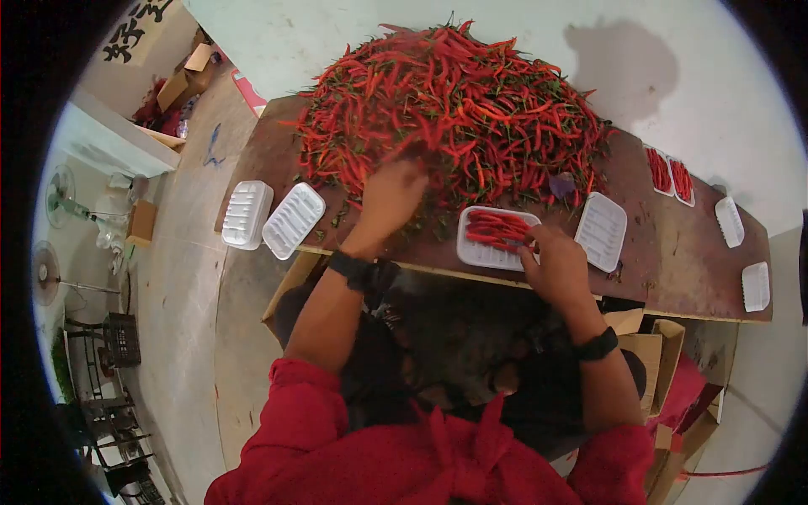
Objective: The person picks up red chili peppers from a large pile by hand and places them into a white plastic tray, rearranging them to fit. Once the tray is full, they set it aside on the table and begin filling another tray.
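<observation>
A large heap of red chili peppers with green stems covers the back of the brown table. My left hand reaches into the near side of the heap; motion smears its fingers, and their grip cannot be made out. In front of me lies a white ribbed tray with a row of red chili peppers in it. Over the tray's right end, my right hand has its fingers bent closed on the ends of the chili peppers.
White trays and a stack of them stand at the left. Another white tray lies right of my right hand. Filled trays and more trays are farther right. Cardboard boxes sit below the table.
</observation>
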`<state>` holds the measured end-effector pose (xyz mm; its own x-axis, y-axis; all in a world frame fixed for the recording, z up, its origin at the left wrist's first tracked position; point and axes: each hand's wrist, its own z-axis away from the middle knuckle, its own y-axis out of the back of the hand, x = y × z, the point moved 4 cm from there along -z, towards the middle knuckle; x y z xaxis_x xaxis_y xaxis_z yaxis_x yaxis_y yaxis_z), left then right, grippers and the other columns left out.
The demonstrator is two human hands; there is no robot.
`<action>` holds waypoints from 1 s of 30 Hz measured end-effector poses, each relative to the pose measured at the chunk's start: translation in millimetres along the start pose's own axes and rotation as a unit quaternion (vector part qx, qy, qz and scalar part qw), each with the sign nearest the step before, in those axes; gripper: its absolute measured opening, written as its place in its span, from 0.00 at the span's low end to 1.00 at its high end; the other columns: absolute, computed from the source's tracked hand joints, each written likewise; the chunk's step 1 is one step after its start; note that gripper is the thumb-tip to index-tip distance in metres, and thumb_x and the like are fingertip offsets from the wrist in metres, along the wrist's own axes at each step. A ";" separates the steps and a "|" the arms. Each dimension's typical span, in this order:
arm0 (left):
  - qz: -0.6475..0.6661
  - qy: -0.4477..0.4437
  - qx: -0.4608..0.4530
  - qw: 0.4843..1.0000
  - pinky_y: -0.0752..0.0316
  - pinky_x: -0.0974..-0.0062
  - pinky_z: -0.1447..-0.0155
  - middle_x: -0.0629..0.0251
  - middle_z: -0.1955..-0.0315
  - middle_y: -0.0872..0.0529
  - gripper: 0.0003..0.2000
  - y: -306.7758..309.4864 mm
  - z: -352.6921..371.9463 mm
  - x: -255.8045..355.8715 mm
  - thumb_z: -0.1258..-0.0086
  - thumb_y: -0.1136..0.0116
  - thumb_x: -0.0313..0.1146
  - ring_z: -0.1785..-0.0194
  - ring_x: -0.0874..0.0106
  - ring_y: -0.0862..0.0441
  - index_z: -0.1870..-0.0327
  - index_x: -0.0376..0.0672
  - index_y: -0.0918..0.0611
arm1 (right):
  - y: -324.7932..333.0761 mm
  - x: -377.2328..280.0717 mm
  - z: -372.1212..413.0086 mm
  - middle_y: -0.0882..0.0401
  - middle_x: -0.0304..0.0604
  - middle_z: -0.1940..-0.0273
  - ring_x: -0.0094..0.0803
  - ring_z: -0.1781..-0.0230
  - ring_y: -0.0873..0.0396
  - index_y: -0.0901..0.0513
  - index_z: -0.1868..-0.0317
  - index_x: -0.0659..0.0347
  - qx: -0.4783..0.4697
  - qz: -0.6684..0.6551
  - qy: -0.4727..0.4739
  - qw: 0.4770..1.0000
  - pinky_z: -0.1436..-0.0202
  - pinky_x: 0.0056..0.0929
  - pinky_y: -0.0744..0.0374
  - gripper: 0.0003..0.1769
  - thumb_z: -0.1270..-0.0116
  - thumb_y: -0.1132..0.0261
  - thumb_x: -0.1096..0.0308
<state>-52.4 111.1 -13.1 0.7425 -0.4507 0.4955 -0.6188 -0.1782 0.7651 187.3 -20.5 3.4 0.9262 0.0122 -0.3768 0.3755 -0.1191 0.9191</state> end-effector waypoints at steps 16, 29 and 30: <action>0.410 0.214 -0.320 0.827 0.35 0.84 0.67 0.78 0.77 0.24 0.11 48.2 55.7 42.8 0.33 0.42 0.41 0.73 0.85 0.29 0.67 0.43 0.19 | -8.5 -84.3 -0.6 0.18 0.47 0.64 0.41 0.65 0.19 0.18 0.57 0.61 0.015 -0.251 0.162 0.954 0.61 0.34 0.23 0.13 0.44 0.35 0.73; 0.476 0.173 -0.302 0.808 0.32 0.83 0.64 0.75 0.71 0.20 0.12 27.2 66.5 85.1 0.32 0.43 0.40 0.68 0.84 0.26 0.59 0.40 0.17 | 10.9 -58.5 30.2 0.17 0.52 0.64 0.42 0.65 0.18 0.17 0.61 0.66 0.059 -0.285 0.076 0.954 0.61 0.33 0.22 0.10 0.40 0.34 0.68; 0.489 0.148 -0.304 0.804 0.31 0.82 0.62 0.74 0.69 0.19 0.12 23.9 69.0 93.3 0.32 0.42 0.39 0.66 0.83 0.26 0.60 0.39 0.17 | 14.8 -57.3 34.2 0.17 0.52 0.64 0.42 0.65 0.18 0.17 0.61 0.66 0.062 -0.281 0.075 0.955 0.61 0.33 0.22 0.10 0.40 0.34 0.68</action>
<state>-15.6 4.4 23.1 0.0612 0.1292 0.9897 -0.7713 0.6355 -0.0352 138.6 -56.9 34.7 0.5778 0.2499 -0.7770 0.8162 -0.1689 0.5526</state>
